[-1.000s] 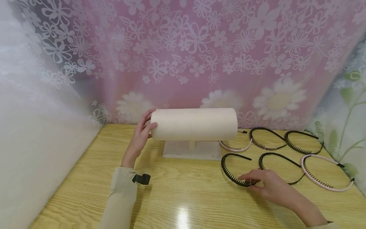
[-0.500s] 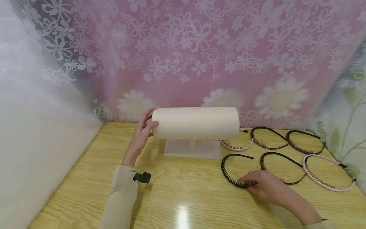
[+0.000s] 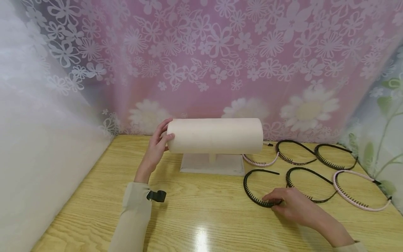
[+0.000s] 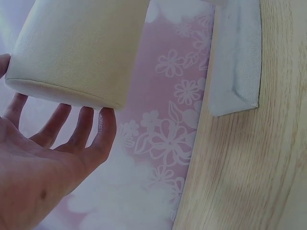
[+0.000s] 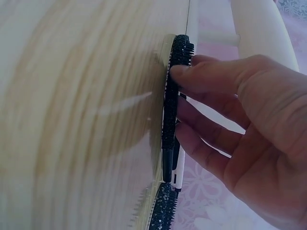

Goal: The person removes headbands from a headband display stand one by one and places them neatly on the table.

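Note:
A cream padded cylinder (image 3: 217, 136) lies horizontally on a short post above a flat pale base (image 3: 192, 164), forming a headband display stand. My left hand (image 3: 154, 150) holds its left end, with the thumb on the near side; in the left wrist view several fingertips touch the end face of the cylinder (image 4: 81, 52). My right hand (image 3: 297, 206) pinches a black toothed headband (image 3: 246, 185) by its near side. In the right wrist view, the thumb lies on the outer face of the black headband (image 5: 169, 115), the other fingers behind it.
More toothed headbands lie to the right: a dark one (image 3: 294, 168) beside my right hand, a pink one (image 3: 335, 183), two dark ones (image 3: 278, 154) (image 3: 318, 155) farther back, and a pink one (image 3: 261, 164) partly behind the stand. Floral curtains (image 3: 201, 63) surround the wooden table (image 3: 176, 217).
The camera view has shifted slightly. Both hands keep their holds, and the black headband has barely moved on the table.

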The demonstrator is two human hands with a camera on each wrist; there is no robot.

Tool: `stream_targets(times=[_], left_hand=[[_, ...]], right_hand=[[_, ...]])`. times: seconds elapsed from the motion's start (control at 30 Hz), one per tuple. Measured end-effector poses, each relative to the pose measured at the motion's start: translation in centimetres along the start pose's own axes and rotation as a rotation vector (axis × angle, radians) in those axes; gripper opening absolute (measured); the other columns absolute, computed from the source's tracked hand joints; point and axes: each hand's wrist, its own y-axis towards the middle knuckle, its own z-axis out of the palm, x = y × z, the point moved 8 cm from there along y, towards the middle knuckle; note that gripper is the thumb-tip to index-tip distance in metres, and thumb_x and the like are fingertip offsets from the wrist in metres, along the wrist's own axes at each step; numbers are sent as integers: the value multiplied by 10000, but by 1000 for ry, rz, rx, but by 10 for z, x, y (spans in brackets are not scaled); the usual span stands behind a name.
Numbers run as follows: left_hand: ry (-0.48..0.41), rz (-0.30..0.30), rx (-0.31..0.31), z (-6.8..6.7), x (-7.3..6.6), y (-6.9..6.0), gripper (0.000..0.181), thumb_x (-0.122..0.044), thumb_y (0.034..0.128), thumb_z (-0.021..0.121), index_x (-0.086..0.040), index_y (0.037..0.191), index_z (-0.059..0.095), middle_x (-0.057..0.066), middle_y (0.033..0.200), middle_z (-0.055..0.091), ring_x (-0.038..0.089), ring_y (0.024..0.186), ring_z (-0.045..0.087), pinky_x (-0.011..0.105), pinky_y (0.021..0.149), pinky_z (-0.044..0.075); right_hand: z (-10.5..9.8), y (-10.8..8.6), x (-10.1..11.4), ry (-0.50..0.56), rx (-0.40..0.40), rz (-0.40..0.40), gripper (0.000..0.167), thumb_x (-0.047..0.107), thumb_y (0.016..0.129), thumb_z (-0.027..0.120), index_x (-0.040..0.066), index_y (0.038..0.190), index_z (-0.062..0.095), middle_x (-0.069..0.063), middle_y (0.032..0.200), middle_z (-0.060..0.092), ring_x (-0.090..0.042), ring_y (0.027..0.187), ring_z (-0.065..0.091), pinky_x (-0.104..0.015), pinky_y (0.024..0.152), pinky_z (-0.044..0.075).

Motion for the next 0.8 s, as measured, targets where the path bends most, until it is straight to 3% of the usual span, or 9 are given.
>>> stream_targets(times=[0.33, 0.47, 0.67, 0.8], left_hand=[[8, -11, 3, 0, 0, -2, 551, -341, 1061, 540, -421, 1573, 354, 37, 1577, 387, 332, 1299, 534, 601, 973, 518], [10, -11, -3, -1, 1, -5, 550, -344, 1060, 545, -447, 1565, 353, 48, 1561, 399, 333, 1292, 548, 597, 973, 521], [30, 18, -16, -3, 1, -9, 555, -335, 1065, 541, -442, 1573, 342, 56, 1548, 418, 319, 1264, 589, 447, 905, 571], [71, 19, -21, -3, 1, -13, 579, -348, 1067, 533, -393, 1601, 315, 49, 1560, 425, 320, 1228, 605, 352, 832, 559]], right_hand=[[-10, -10, 3, 29, -70, -9, 282, 114, 880, 785, 113, 1159, 748, 13, 1031, 776, 43, 858, 669, -272, 698, 577], [-16, -16, 4, -19, -147, -18, 334, 111, 860, 808, 149, 1185, 741, 21, 1072, 770, -7, 881, 682, -282, 704, 574], [-33, -20, 7, -159, -298, 32, 435, 129, 800, 860, 185, 1213, 735, 48, 1128, 768, -157, 956, 732, -331, 757, 589], [-41, -23, 2, -196, -345, 110, 501, 169, 809, 859, 165, 1283, 697, -24, 1194, 755, -279, 1041, 727, -450, 822, 586]])
